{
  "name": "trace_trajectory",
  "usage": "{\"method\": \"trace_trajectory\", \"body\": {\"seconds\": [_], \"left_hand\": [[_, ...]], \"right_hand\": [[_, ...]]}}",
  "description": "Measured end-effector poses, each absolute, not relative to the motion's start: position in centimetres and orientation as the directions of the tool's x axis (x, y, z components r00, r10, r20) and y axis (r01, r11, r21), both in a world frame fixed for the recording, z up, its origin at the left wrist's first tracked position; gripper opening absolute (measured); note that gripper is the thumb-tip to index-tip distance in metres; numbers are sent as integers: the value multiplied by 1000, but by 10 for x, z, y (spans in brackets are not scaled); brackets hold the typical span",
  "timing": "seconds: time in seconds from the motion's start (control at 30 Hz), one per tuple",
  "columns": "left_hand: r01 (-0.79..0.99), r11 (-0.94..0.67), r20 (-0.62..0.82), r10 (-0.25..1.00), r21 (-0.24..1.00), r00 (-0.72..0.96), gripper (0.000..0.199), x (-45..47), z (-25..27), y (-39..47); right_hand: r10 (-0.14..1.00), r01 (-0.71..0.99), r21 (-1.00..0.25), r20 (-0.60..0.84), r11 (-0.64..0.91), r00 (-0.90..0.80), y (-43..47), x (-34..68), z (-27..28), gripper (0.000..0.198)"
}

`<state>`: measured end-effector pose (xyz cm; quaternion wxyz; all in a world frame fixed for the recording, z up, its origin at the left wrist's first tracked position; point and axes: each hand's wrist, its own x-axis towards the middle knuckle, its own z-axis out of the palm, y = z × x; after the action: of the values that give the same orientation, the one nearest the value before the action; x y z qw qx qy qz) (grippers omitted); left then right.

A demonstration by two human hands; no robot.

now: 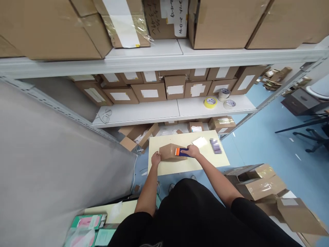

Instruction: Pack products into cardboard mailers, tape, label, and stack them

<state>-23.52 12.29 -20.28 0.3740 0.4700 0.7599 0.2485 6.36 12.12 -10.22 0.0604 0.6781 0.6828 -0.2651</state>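
A small brown cardboard box lies on the pale yellow tabletop. At its left end is my left hand, its fingers curled against the box's edge. My right hand is closed round a flat dark blue tool with an orange and white end. That tool lies over the right part of the box, its orange end pointing left; its exact kind is unclear. Just beyond my right hand are white paper sheets. A blurred purple item lies further right on the tabletop.
Ahead stands a white shelf rack with labelled cartons. A yellow tape roll and pale rolls sit on its middle shelf. An open carton is left of the table; more cartons stand at right. A grey wall borders the left.
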Motion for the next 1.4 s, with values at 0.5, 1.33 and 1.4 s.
{"method": "trace_trajectory", "body": {"seconds": [0.5,1.33,1.4], "left_hand": [[483,385,-341,923,786,-181,55,-193,-232,114],[535,412,-463,885,737,-43,47,-185,-245,127],[569,415,-435,894,710,-109,50,-201,-238,137]], "right_hand": [[857,968,-237,-512,-82,-53,134,-4,-122,62],[868,963,-202,-493,-179,58,86,153,-84,55],[890,965,-219,-454,-143,29,98,121,-73,58]]}}
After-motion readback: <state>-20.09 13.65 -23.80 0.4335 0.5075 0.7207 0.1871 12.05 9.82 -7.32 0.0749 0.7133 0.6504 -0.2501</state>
